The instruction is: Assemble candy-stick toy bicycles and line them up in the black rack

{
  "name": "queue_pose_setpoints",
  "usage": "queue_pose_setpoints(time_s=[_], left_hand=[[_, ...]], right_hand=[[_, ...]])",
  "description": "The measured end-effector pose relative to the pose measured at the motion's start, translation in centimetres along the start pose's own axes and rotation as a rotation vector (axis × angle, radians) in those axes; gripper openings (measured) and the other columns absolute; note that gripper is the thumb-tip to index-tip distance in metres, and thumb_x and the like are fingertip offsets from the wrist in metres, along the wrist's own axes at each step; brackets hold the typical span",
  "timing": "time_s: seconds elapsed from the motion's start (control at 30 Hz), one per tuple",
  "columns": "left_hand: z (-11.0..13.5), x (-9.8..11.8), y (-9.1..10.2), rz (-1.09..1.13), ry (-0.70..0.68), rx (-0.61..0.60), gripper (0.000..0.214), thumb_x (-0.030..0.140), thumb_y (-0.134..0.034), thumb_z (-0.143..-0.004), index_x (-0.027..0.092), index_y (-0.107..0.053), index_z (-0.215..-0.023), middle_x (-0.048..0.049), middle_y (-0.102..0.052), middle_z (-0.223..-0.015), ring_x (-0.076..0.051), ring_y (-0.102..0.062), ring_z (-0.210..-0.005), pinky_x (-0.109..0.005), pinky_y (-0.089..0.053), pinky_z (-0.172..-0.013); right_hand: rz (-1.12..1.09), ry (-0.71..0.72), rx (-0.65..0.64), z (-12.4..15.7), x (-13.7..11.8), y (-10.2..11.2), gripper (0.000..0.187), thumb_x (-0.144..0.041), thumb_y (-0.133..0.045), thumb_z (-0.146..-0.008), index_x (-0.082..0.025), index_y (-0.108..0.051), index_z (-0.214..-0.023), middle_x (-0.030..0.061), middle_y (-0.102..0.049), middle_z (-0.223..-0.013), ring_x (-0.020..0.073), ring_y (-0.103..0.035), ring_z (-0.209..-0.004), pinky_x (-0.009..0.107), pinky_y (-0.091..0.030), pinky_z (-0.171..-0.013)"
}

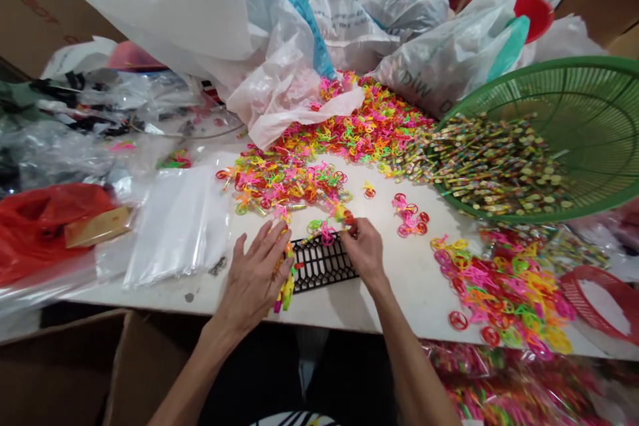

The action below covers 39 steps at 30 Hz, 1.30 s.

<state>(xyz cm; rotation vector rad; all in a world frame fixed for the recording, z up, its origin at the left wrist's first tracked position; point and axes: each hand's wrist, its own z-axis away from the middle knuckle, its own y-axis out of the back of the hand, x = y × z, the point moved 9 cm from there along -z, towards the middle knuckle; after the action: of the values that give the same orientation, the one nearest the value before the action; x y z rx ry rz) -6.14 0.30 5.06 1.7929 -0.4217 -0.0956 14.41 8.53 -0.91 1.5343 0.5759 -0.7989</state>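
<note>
My left hand (257, 273) lies near the front edge of the white table (399, 279), fingers curled round a bundle of small coloured plastic sticks (286, 291). My right hand (363, 249) pinches a small coloured piece at the upper right corner of a black plastic grid (319, 265) that lies between both hands. A pink plastic toy bicycle (327, 237) rests on the grid's top edge. A large heap of neon plastic bicycles (319, 153) spreads just beyond the hands.
A green mesh basket (574, 113) at right is tilted and spilling striped sticks (494, 160). More bicycles (504, 286) lie at right front, by a red basket (599, 299). Clear bags (174, 219), a red bag (44, 219) at left; big plastic sacks (279, 33) behind.
</note>
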Motion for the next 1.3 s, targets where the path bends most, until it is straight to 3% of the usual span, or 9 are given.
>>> queue_pose_setpoints(time_s=[0.13, 0.23, 0.3, 0.4, 0.47, 0.73, 0.93, 1.23, 1.3], left_hand=[[0.2, -0.2, -1.1, 0.058, -0.011, -0.049, 0.042, 0.030, -0.035, -0.090, 0.020, -0.040, -0.131, -0.0057, -0.033, -0.143, -0.024, -0.023, -0.134, -0.046, -0.030, -0.102], [0.3, -0.2, -1.2, 0.110, -0.007, -0.039, 0.042, 0.029, -0.035, -0.090, 0.018, -0.041, -0.131, -0.0057, -0.031, -0.144, -0.023, -0.019, -0.135, -0.042, -0.033, -0.104], [0.3, -0.1, -1.1, 0.111, -0.009, -0.021, 0.043, 0.028, -0.035, -0.090, 0.018, -0.040, -0.131, -0.0059, -0.032, -0.144, -0.023, -0.019, -0.135, -0.043, -0.032, -0.105], [0.3, -0.1, -1.1, 0.098, -0.018, -0.021, 0.044, 0.027, -0.036, -0.090, 0.018, -0.038, -0.133, -0.0063, -0.031, -0.144, -0.024, -0.018, -0.135, -0.044, -0.033, -0.105], [0.4, -0.1, -1.2, 0.100, -0.020, -0.016, 0.044, 0.026, -0.036, -0.090, 0.019, -0.037, -0.133, -0.0062, -0.031, -0.144, -0.024, -0.018, -0.135, -0.045, -0.033, -0.105], [0.3, -0.1, -0.9, 0.127, -0.015, 0.012, 0.042, 0.027, -0.036, -0.090, 0.016, -0.043, -0.129, -0.0073, -0.035, -0.142, -0.024, -0.019, -0.135, -0.044, -0.033, -0.105], [0.3, 0.0, -0.8, 0.130, -0.018, 0.027, 0.042, 0.027, -0.037, -0.090, 0.015, -0.043, -0.129, -0.0075, -0.034, -0.142, -0.024, -0.019, -0.135, -0.043, -0.032, -0.106], [0.3, 0.0, -0.5, 0.147, -0.025, 0.048, 0.042, 0.026, -0.037, -0.089, 0.014, -0.045, -0.127, -0.0091, -0.038, -0.140, -0.025, -0.023, -0.134, -0.044, -0.034, -0.105], [0.3, -0.1, -0.5, 0.143, -0.019, 0.049, 0.041, 0.026, -0.037, -0.088, 0.014, -0.046, -0.127, -0.0086, -0.038, -0.140, -0.025, -0.023, -0.134, -0.044, -0.035, -0.104]], right_hand=[[0.226, -0.060, 0.028, -1.4, 1.8, 1.8, 0.027, -0.027, -0.056, -0.069, -0.014, -0.061, -0.093, 0.0054, -0.062, -0.080, 0.0190, -0.057, -0.073, 0.027, -0.040, -0.062], [0.345, 0.030, 0.223, -0.7, -0.5, 3.0, 0.035, -0.028, -0.048, -0.078, -0.015, -0.054, -0.110, 0.0097, -0.059, -0.098, 0.0195, -0.057, -0.080, 0.029, -0.040, -0.066], [0.390, 0.121, 0.099, 0.3, -3.1, 0.1, 0.026, -0.031, -0.042, -0.085, -0.017, -0.059, -0.099, 0.0081, -0.062, -0.090, 0.0178, -0.058, -0.076, 0.027, -0.039, -0.065], [0.532, 0.216, -0.255, 1.9, -6.0, -6.3, 0.031, -0.040, -0.043, -0.087, -0.018, -0.063, -0.081, 0.0092, -0.066, -0.080, 0.0200, -0.061, -0.076, 0.028, -0.039, -0.066], [0.625, 0.182, -0.304, 2.3, -6.2, -7.9, 0.030, -0.040, -0.045, -0.086, -0.017, -0.064, -0.086, 0.0120, -0.067, -0.086, 0.0233, -0.062, -0.083, 0.030, -0.040, -0.068], [0.664, 0.112, -0.191, 1.6, -5.7, -6.9, 0.039, -0.046, -0.040, -0.087, -0.016, -0.066, -0.090, 0.0148, -0.067, -0.088, 0.0262, -0.063, -0.088, 0.033, -0.042, -0.070], [0.717, 0.091, -0.182, 0.9, -6.0, -7.3, 0.025, -0.033, -0.048, -0.084, -0.016, -0.066, -0.091, 0.0146, -0.067, -0.091, 0.0259, -0.063, -0.088, 0.033, -0.043, -0.070], [0.830, 0.461, -0.448, 0.8, -8.4, -9.4, 0.020, -0.011, -0.046, -0.080, -0.016, -0.064, -0.088, 0.0102, -0.065, -0.092, 0.0234, -0.063, -0.085, 0.030, -0.043, -0.068], [0.848, 0.488, -0.426, 0.9, -8.8, -8.8, 0.022, -0.008, -0.043, -0.082, -0.015, -0.062, -0.092, 0.0109, -0.063, -0.095, 0.0219, -0.063, -0.084, 0.029, -0.042, -0.069]])
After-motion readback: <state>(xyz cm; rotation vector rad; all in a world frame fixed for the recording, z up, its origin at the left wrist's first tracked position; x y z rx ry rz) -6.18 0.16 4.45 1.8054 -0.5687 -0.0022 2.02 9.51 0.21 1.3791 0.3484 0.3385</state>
